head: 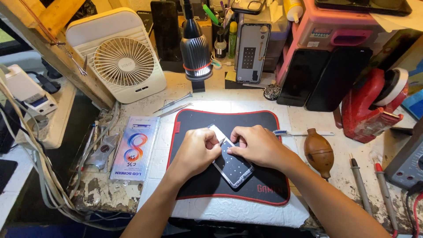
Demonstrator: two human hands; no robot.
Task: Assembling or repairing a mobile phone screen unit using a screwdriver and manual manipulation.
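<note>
Two hands at work: our left hand [197, 150] and right hand [257, 144] both pinch one phone frame [230, 161], lying on one black mat [264, 185] (red-edged) atop a worn, chipped worktop [308, 125]. One white fan [125, 61], one lamp [195, 50], two tweezers [174, 105], two dark phones [324, 77] leaning behind.

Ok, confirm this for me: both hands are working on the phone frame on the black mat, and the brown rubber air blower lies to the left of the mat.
Not quite. Both the left hand and the right hand are on the phone frame on the black mat, but the brown rubber air blower lies to the right of the mat, not the left. The head view shows it.
</note>
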